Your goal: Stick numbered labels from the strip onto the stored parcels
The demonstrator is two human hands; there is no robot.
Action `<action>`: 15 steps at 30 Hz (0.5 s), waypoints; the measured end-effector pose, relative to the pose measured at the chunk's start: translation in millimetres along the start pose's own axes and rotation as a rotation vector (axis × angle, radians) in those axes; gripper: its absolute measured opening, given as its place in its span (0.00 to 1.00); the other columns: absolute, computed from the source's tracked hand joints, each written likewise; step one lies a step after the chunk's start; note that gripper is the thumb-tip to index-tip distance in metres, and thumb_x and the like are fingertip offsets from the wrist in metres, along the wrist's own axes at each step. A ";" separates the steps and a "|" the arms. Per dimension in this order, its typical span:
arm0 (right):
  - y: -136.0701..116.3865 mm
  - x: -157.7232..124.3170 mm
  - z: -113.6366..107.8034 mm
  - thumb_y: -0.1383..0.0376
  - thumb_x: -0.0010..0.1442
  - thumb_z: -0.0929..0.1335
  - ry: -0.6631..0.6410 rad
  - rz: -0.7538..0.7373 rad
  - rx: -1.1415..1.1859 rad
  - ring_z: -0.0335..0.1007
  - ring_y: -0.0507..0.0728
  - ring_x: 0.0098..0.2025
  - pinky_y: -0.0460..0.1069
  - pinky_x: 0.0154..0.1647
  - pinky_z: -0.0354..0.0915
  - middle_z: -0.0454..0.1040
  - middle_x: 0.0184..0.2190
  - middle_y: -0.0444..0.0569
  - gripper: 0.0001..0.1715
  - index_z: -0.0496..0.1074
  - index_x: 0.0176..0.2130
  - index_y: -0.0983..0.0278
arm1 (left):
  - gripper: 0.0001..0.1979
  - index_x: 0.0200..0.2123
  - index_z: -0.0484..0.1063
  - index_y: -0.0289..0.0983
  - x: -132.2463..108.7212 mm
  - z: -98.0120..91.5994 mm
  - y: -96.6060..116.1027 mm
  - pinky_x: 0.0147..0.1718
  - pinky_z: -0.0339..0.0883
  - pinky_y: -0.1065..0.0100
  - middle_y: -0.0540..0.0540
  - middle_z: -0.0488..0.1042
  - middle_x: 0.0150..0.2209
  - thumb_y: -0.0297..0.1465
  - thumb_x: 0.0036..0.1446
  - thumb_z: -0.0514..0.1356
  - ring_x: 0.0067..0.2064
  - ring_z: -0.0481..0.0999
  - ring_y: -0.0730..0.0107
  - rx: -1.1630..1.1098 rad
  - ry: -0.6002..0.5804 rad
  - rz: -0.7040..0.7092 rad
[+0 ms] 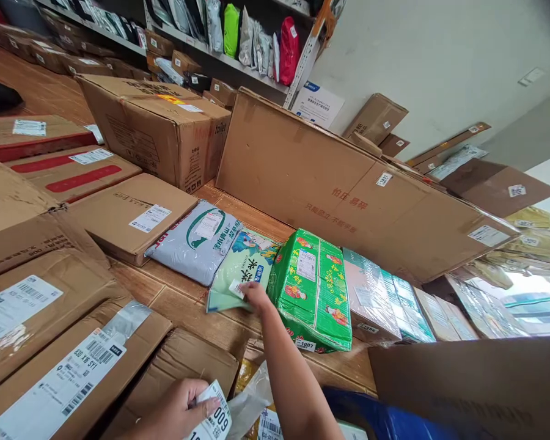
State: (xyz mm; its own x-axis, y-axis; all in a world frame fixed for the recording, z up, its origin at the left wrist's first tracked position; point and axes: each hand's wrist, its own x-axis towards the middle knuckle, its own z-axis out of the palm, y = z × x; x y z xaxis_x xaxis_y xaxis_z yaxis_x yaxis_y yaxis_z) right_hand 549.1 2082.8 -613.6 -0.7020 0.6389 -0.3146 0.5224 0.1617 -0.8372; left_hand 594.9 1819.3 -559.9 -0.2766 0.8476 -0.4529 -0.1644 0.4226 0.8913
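My right hand (255, 296) reaches out to a light green printed bag (247, 263) on the floor. Its fingers are closed at a small white label (236, 288) near the bag's front edge; whether the label is stuck down I cannot tell. Low in the view, my left hand (183, 408) grips a strip of white number labels (213, 415) between thumb and fingers, with pale backing trailing from it. Right of the green bag stands a bright green taped box (311, 287) with a number label at its base. To the left lies a grey plastic parcel (197, 238).
A long flat carton (348, 195) leans behind the row. Brown cartons (132, 214) fill the left, and a large carton (156, 128) stands behind. Wrapped boxes (371, 293) continue rightward. A blue package (380, 415) lies near me. Shelves (238, 61) with bagged parcels line the back.
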 end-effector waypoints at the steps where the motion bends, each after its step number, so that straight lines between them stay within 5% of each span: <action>1: 8.6 -7.7 4.2 0.62 0.61 0.67 -0.023 0.016 -0.010 0.62 0.46 0.21 0.43 0.24 0.63 0.66 0.21 0.38 0.14 0.67 0.27 0.68 | 0.31 0.20 0.54 0.39 -0.4 0.3 0.9 0.24 0.48 0.70 0.54 0.53 0.21 0.63 0.39 0.52 0.25 0.53 0.73 -0.011 -0.007 -0.009; 6: 35.8 -34.5 20.3 0.67 0.56 0.69 0.022 0.010 -0.060 0.62 0.47 0.20 0.43 0.23 0.60 0.65 0.18 0.37 0.13 0.65 0.23 0.66 | 0.30 0.20 0.57 0.38 -1.7 3.6 4.6 0.24 0.48 0.70 0.53 0.56 0.21 0.62 0.38 0.53 0.25 0.55 0.73 -0.049 -0.030 -0.035; 15: 27.2 -47.4 8.6 0.71 0.54 0.65 0.341 -0.048 -0.361 0.69 0.57 0.32 0.48 0.33 0.59 0.74 0.29 0.50 0.03 0.67 0.29 0.63 | 0.28 0.21 0.58 0.38 -0.1 4.4 9.9 0.23 0.50 0.72 0.53 0.57 0.20 0.60 0.43 0.53 0.25 0.56 0.73 0.015 -0.019 0.024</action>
State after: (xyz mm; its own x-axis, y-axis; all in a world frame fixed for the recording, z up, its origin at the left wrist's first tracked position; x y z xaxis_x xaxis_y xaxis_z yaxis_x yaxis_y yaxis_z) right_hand 592.3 2050.4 -625.3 -0.5624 0.8243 -0.0646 0.6701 0.4087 -0.6196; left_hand 597.5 1824.8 -550.9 -0.2624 0.8632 -0.4314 -0.1434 0.4072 0.9020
